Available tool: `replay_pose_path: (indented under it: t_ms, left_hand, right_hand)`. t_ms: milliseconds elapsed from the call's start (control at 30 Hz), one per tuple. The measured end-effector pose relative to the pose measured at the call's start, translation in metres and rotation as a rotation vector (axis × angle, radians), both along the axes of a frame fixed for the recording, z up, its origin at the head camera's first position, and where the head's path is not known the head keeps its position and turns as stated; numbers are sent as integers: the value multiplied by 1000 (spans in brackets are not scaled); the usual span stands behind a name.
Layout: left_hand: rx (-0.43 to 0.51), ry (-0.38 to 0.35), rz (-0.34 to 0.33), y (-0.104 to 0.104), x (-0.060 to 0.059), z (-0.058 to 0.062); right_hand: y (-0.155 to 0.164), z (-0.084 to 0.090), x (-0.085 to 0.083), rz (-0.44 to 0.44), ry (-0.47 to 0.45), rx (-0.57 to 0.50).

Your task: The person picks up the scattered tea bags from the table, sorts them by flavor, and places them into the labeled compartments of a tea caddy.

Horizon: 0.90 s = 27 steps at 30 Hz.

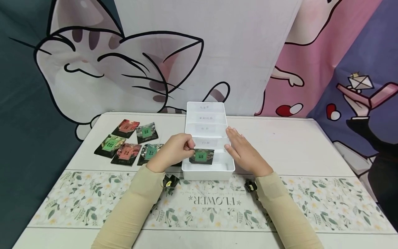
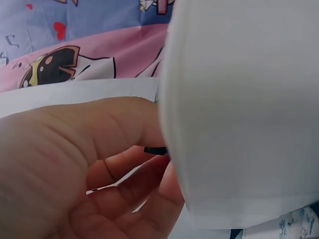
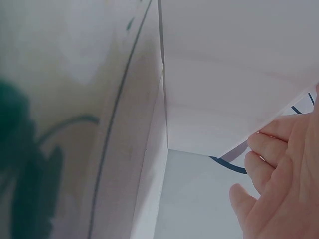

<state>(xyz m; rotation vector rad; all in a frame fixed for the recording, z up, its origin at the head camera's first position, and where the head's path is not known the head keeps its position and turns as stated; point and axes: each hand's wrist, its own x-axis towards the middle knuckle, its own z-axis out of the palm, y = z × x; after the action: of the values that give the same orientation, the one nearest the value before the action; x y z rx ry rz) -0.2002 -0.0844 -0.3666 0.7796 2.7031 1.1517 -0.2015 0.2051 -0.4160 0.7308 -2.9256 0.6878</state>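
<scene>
My bench (image 1: 295,145) carries a flowered runner (image 1: 311,204) along its near edge. Behind the runner, at the middle, stands a white divided box (image 1: 207,172) with labelled compartments; its nearest one holds the dark packet with a green label (image 1: 202,156), which my left hand (image 1: 174,150) pinches by its left edge. My right hand (image 1: 245,152) lies flat and relaxed against the box's right wall. Five more packets (image 1: 129,143) lie toward the far left corner.

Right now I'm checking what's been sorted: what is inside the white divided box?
The white box shows one dark packet with a green label in its nearest compartment, pinched by the left hand. The farther compartments show only paper labels; the right hand hides part of the right wall.
</scene>
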Motion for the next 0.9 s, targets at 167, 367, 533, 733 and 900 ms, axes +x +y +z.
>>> replay_pose_path:
  t_ms: [167, 367, 533, 733, 900]
  left_hand:
    - [-46, 41, -2, 1, -1, 1]
    - [-64, 16, -1, 3, 0, 1]
    - [-55, -4, -14, 3, -1, 2]
    - [-36, 2, -13, 1, 0, 3]
    - [-28, 21, -11, -2, 0, 2]
  right_hand:
    - [0, 0, -1, 5, 2, -3]
    - [0, -1, -1, 4, -1, -8]
    - [2, -2, -1, 3, 8, -5]
    - [2, -1, -1, 3, 9, -6]
    - [1, -1, 0, 6, 11, -8]
